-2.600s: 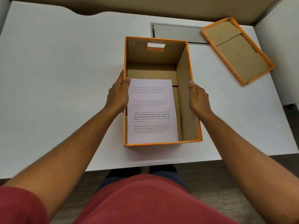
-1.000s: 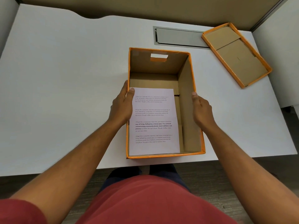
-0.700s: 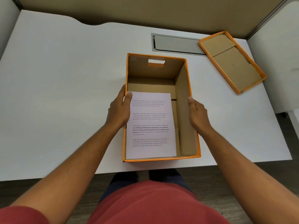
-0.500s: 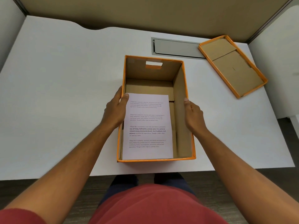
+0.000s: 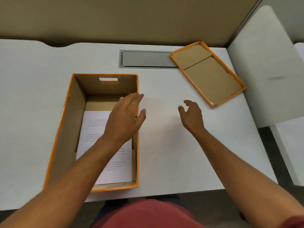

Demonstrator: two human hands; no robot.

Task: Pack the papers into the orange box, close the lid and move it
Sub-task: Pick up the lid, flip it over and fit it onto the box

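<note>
Head view showed the desk (image 5: 41,96) with the box (image 5: 65,132) at its near edge, papers (image 5: 92,129) flat inside. The lid (image 5: 209,74) lay inside-up, far right. Both hands hung empty, fingers spread: left (image 5: 126,117) above the box's right wall, right (image 5: 191,116) nearer the lid. Light, stiff cardboard, the lid looked best gripped by its long rims.

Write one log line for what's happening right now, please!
papers: lying in orange box | lid: off, on desk, upside down | left hand: open, empty | right hand: open, empty
</note>
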